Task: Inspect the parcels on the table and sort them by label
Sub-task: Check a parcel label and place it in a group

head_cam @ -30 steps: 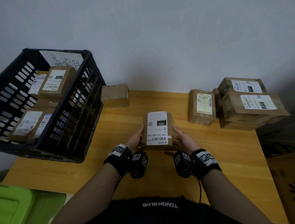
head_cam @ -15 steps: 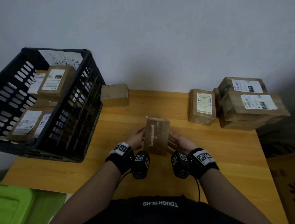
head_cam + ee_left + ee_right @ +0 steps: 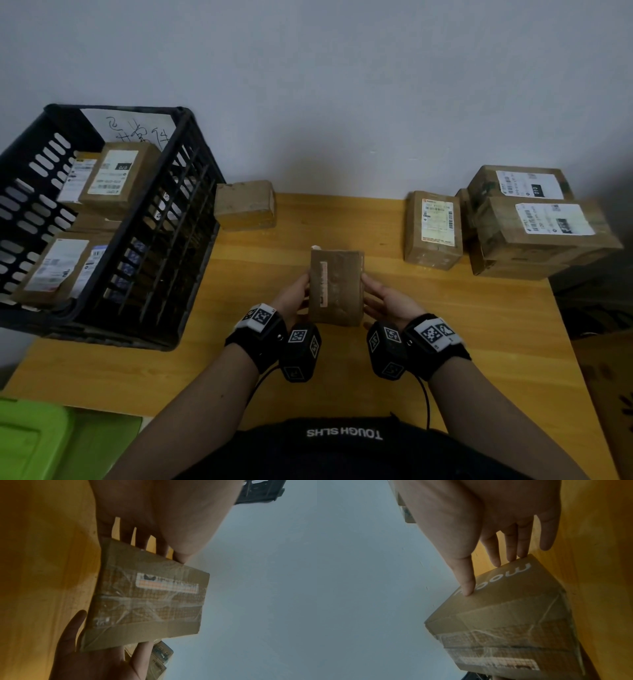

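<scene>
A small brown parcel (image 3: 335, 287) hangs just above the wooden table (image 3: 479, 342), held between my two hands. Its taped side with a narrow white strip faces up; no shipping label shows. My left hand (image 3: 296, 293) presses its left edge with straight fingers (image 3: 137, 538). My right hand (image 3: 383, 301) presses the right side, the thumb tip (image 3: 467, 588) on a printed face and straight fingers reaching past the edge. The parcel (image 3: 149, 599) fills both wrist views (image 3: 513, 622).
A black crate (image 3: 164, 260) at the left holds several labelled parcels (image 3: 116, 178). A plain box (image 3: 245, 205) sits beside it. One labelled parcel (image 3: 433, 229) and a stack of parcels (image 3: 537, 233) stand at the back right. A green bin (image 3: 34, 442) is low left.
One second ago the parcel's white label faced up; it has been turned over so the taped side shows. Both hands have stayed on its sides, a little nearer to me.
</scene>
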